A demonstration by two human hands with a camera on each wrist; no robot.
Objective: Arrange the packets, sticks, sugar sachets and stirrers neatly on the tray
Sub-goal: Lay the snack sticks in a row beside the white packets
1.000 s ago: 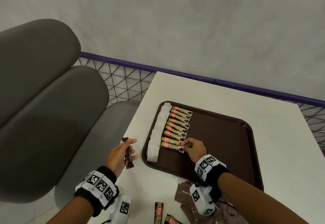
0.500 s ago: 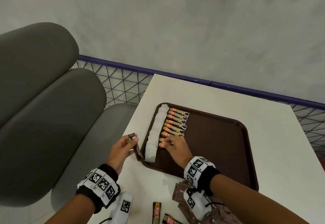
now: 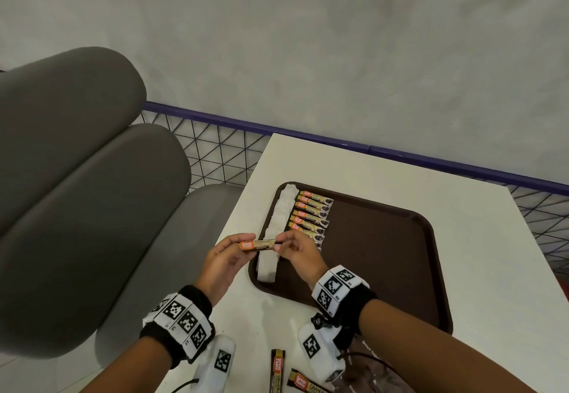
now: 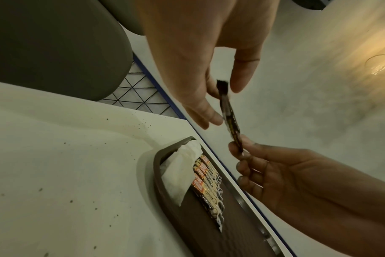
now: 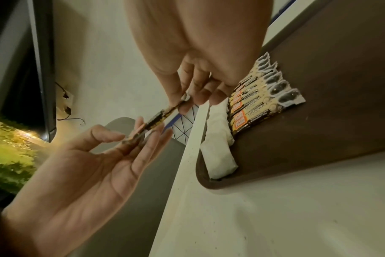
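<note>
Both hands hold one coffee stick (image 3: 257, 244) in the air, low in the middle of the frame. The left hand (image 3: 223, 264) pinches its orange end, and the right hand (image 3: 300, 252) pinches the other end. It is above the left edge of the brown tray (image 3: 400, 269) on the white table (image 3: 492, 269).

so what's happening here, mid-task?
A person is laying out coffee sticks on a brown tray. Both hands hold one coffee stick above the tray's near-left edge: the left hand grips its orange end, the right hand pinches the other end. On the tray, a row of white sugar sachets lies along the left side with a row of coffee sticks beside it. Two more sticks and some brown packets lie on the white table, not yet placed.
</note>
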